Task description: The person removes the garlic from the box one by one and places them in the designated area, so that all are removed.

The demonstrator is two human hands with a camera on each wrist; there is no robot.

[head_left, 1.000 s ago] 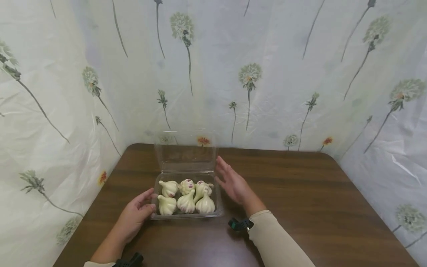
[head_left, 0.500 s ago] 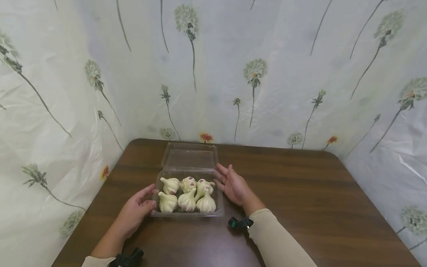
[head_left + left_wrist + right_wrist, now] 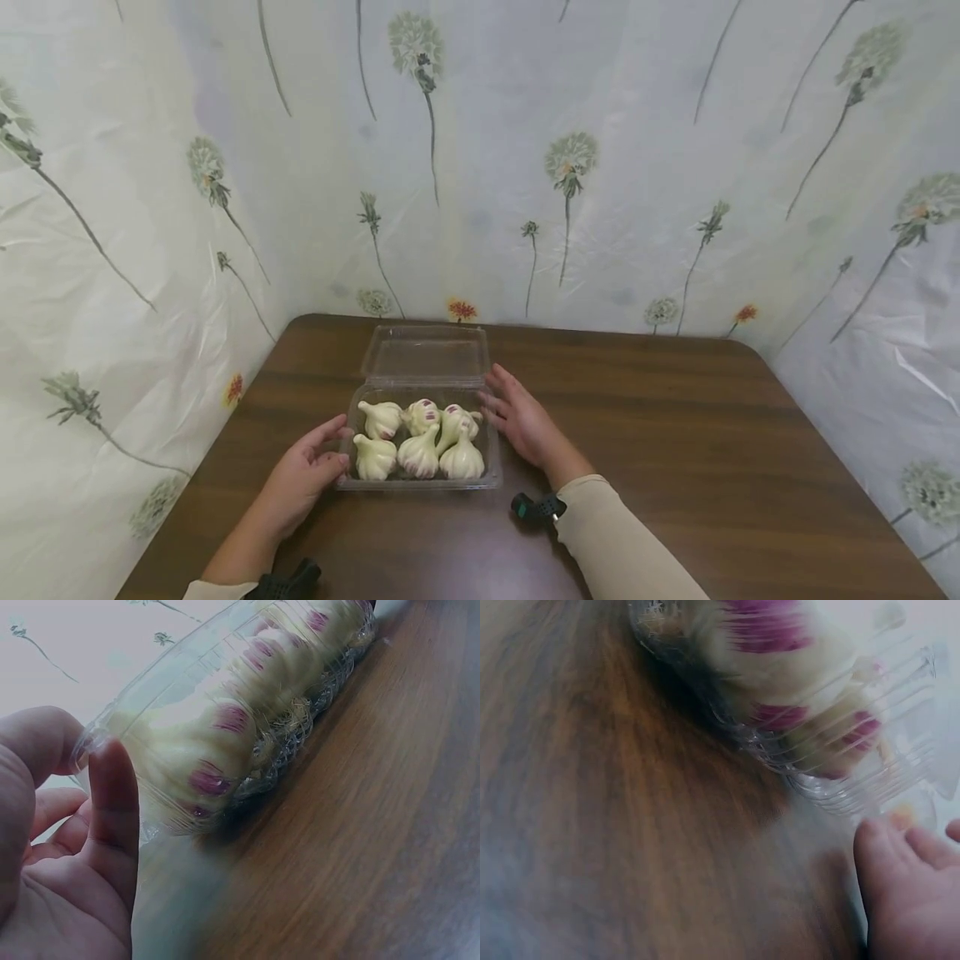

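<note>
One brown table (image 3: 697, 450) bears garlic (image 3: 418, 454) before flowered sheeting (image 3: 480, 150).

This looks like a screened-off indoor nook; whether home or studio cannot be told. Glossy white sheeting (image 3: 495, 92) printed with grey-green dandelions (image 3: 572, 157) hangs behind and on both sides of a brown, round-cornered, wood-grain table (image 3: 675, 450).

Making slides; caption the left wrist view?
Left hand pinches the edge of a clear container of garlic bulbs, brown tabletop below.
</note>
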